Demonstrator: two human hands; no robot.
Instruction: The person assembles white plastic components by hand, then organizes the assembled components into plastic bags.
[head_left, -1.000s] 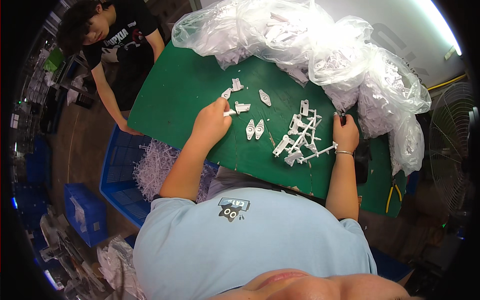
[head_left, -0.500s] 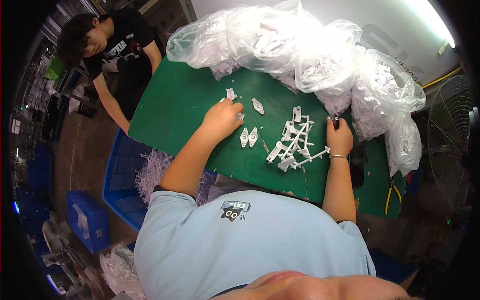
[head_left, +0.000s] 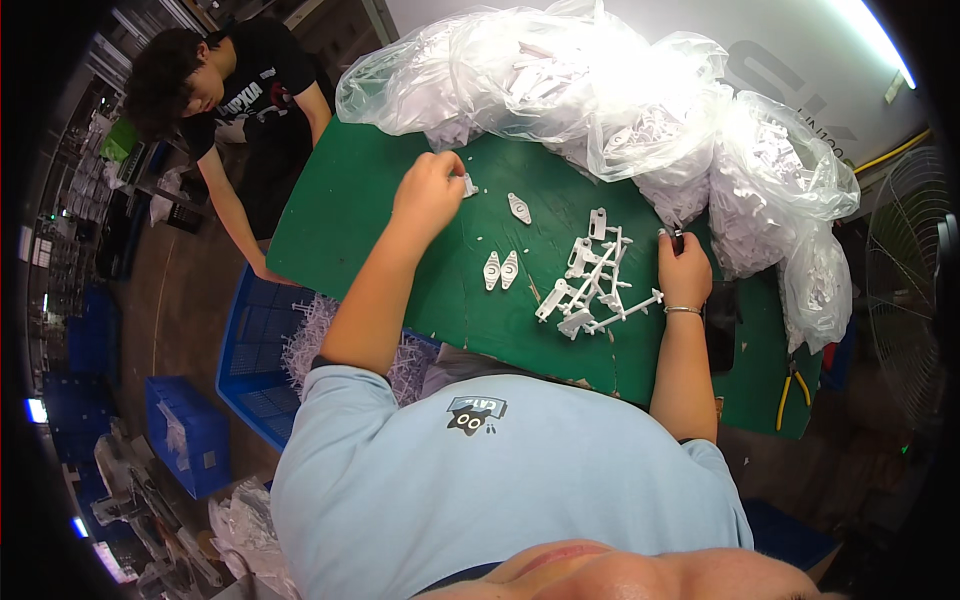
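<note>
The left hand (head_left: 427, 193) has fingers curled beside a small white part (head_left: 471, 187) toward the worktop's (head_left: 340, 210) far edge; grip cannot be determined. The right hand (head_left: 686, 272) grasps a dark tool (head_left: 678, 241). A white sprue cluster (head_left: 603, 281) lies between, toward the front edge.

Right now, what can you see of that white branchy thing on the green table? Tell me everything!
The white branchy thing looks like plastic. Thin sticks fork and cross in its middle, flat pieces, some with slots, sit along its left side, and a longer rod pokes out at the lower right. It lies on the green table, left of the right hand, which isn't holding it. The rod's tip is close to that wrist; I can't tell whether they touch.
</note>
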